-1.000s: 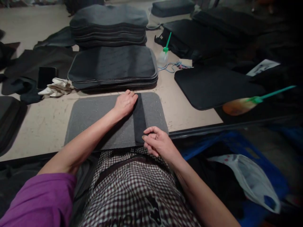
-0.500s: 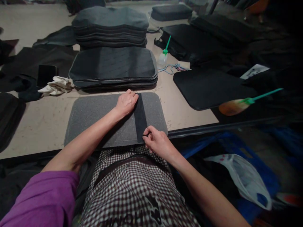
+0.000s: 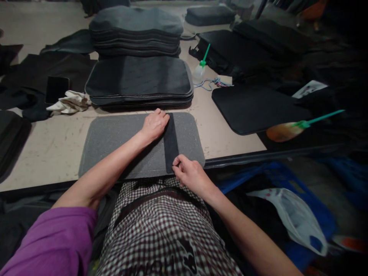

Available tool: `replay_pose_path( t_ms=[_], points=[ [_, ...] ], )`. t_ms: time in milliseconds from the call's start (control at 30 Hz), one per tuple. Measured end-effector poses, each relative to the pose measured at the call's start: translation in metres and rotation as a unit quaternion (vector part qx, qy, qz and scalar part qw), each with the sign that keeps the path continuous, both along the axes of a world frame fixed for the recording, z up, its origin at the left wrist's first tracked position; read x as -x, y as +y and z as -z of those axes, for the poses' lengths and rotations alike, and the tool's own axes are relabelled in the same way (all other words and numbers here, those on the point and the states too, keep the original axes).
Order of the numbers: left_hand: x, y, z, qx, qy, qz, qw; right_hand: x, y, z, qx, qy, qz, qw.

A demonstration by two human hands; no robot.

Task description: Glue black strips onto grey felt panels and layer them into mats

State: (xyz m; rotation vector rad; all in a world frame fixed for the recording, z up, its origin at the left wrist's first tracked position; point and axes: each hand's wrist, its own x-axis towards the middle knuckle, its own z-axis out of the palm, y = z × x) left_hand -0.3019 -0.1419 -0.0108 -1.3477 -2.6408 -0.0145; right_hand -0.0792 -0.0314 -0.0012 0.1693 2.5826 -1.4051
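A grey panel with rounded corners (image 3: 115, 138) lies flat at the table's front edge. Across its right part runs a black strip (image 3: 171, 142), from the back edge to near the front edge. My left hand (image 3: 155, 124) has its fingers bent together at the strip's far end. At the near end, my right hand (image 3: 187, 171) pinches the strip's right corner between thumb and finger. A stack of black panels (image 3: 139, 78) stands just behind the grey one.
Another dark stack (image 3: 135, 27) rises farther back. A white-filled bottle (image 3: 199, 72), cords, a black panel (image 3: 255, 107) and an amber bottle (image 3: 281, 132) are to the right. Left are a phone (image 3: 57, 89) and crumpled cloth (image 3: 70, 102). A blue crate (image 3: 299, 180) sits below the table.
The view has shifted very slightly. Both hands stay at the strip's two ends, with only a small change in my right hand's fingers.
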Motion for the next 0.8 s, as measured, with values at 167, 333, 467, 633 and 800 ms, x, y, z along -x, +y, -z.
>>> replay_pose_path(
  t_ms=[167,333,467,633,800],
  points=[
    [0.001,0.0,0.001,-0.004,0.005,0.008,1.0,-0.003,-0.003,-0.002,-0.225,0.043,-0.045,0.972],
    [0.001,0.0,0.002,-0.004,0.014,0.016,1.0,-0.017,-0.009,0.001,-0.348,0.153,-0.085,0.921],
    [0.001,-0.001,0.004,-0.013,0.016,0.016,1.0,-0.027,-0.009,0.016,-0.338,0.278,-0.109,0.892],
    [0.001,-0.002,0.007,-0.043,0.023,0.021,0.999,-0.029,-0.005,0.037,-0.323,0.331,-0.115,0.879],
    [-0.005,-0.002,0.003,-0.064,0.036,0.014,0.997,-0.029,-0.007,0.048,-0.318,0.38,-0.101,0.863]
  ],
)
